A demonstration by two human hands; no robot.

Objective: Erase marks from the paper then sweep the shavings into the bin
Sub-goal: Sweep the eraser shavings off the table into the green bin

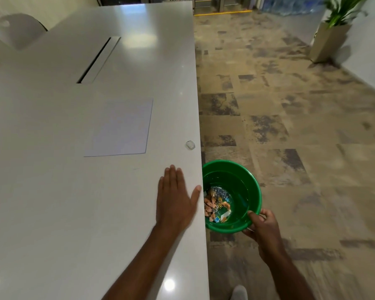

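Here, flat left hand (175, 204) presses glossy table (52, 191); right hand (260, 226) grips round green bin (247, 176).

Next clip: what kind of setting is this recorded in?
Probably an office or meeting area, not a home: a long white table with a built-in cable slot, a pale chair pulled up to it, and a tall planter on the patterned tile floor.

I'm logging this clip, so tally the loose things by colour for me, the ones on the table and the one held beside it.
White: 2, the paper and the eraser, both on the table.
Green: 1, the bin, held by the right hand.
Total: 3
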